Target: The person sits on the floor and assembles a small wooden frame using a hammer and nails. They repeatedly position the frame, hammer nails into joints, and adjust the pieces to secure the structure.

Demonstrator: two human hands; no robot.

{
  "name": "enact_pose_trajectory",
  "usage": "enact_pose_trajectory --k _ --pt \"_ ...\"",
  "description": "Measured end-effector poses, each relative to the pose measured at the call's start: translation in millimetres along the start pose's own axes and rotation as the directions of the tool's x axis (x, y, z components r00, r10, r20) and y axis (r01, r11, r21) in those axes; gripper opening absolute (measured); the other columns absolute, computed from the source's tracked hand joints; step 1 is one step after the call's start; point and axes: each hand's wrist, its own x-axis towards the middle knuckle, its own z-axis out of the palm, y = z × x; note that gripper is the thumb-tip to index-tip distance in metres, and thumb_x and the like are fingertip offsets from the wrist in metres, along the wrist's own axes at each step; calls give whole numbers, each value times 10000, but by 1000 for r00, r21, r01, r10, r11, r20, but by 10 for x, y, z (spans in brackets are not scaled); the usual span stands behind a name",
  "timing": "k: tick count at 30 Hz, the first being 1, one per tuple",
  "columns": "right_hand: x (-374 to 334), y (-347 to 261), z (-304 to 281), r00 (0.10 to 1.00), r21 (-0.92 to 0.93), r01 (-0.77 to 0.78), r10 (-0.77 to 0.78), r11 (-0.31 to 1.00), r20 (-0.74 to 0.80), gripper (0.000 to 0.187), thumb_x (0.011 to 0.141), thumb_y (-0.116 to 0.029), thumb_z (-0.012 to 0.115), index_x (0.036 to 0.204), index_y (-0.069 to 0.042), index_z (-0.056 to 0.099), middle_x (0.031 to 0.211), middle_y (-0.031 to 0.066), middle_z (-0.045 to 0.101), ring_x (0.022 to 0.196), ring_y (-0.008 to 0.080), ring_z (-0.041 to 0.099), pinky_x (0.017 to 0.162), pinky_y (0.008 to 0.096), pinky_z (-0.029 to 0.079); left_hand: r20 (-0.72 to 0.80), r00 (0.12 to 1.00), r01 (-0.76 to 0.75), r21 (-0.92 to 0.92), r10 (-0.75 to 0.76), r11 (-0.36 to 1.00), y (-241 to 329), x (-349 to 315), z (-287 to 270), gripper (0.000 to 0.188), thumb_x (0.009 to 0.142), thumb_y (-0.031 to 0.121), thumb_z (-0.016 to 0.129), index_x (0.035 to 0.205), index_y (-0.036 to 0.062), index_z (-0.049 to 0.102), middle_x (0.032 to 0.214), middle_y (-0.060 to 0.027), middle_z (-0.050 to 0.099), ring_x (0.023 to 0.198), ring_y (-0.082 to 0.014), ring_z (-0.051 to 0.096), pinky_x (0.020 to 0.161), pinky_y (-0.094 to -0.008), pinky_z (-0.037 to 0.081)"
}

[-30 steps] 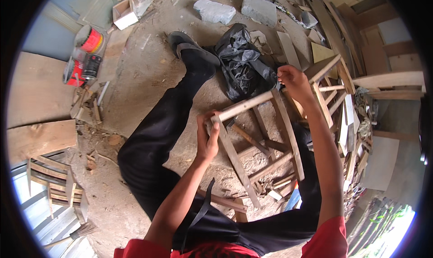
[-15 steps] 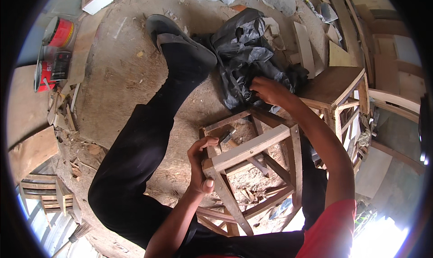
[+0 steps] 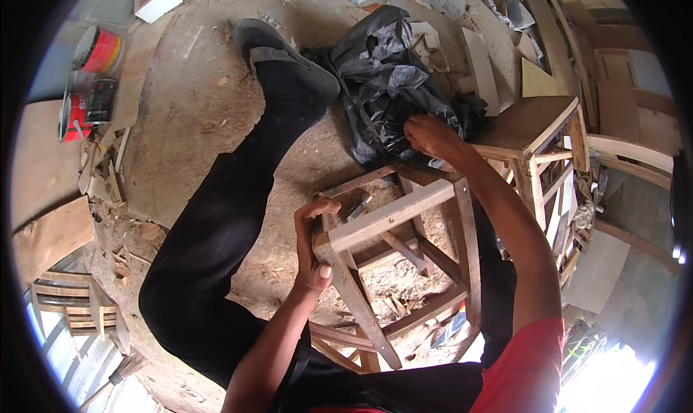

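My left hand (image 3: 313,247) is wrapped round the near left corner of a bare wooden stool frame (image 3: 393,214), which stands tilted between my legs. Beside those fingers is a small metal piece resembling a hammer head (image 3: 359,207); whether the hand touches it I cannot tell. My right hand (image 3: 431,136) reaches past the frame into a crumpled black plastic bag (image 3: 386,70) on the ground. Its fingers are pressed together at the bag's opening, and what they pinch is hidden.
A finished-looking wooden stool (image 3: 523,124) stands right of the bag. Red and black cans (image 3: 98,50) sit at the far left, near wood scraps (image 3: 101,175). Planks (image 3: 617,110) lean along the right side. A broom (image 3: 123,371) lies at the lower left.
The view has shifted slightly. My right hand stays at the bag's opening, its fingers drawn closer together. My left hand keeps its hold on the frame.
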Motion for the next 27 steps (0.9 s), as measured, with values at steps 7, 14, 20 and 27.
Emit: enact_pose_trajectory --k 7,14,20,27 --pt "-188 -176 -451 953 436 -190 273 880 -135 291 922 -62 631 1209 -87 672 1119 117 722 980 248 704 831 341 545 -31 995 -98 -33 97 995 -111 11 3 1005 785 809 585 1330 -19 417 1255 -141 472 1198 -250 500 1047 -414 379" --pt "-976 -1502 -1561 341 720 56 665 692 -665 218 973 -72 616 1163 33 607 1100 184 698 979 250 696 920 364 567 -99 990 -110 -70 103 991 43 -7 32 905 821 688 656 1379 20 406 1356 -139 453 1338 -253 395 1118 -414 301" --pt "-920 -3415 -904 606 740 170 523 651 -599 151 974 11 601 1112 -16 547 1015 208 715 989 232 710 849 333 577 -474 880 41 -8 -40 999 246 -384 331 625 838 210 795 1339 13 479 1266 -126 521 1225 -231 497 1067 -378 379" --pt "-624 -3697 -661 622 752 23 579 659 -527 140 1017 -32 551 1125 29 487 1062 219 708 1027 208 687 907 289 518 -377 925 13 171 53 985 496 -421 73 481 812 192 810 1173 -44 597 1197 -152 577 1128 -268 580 964 -370 480"
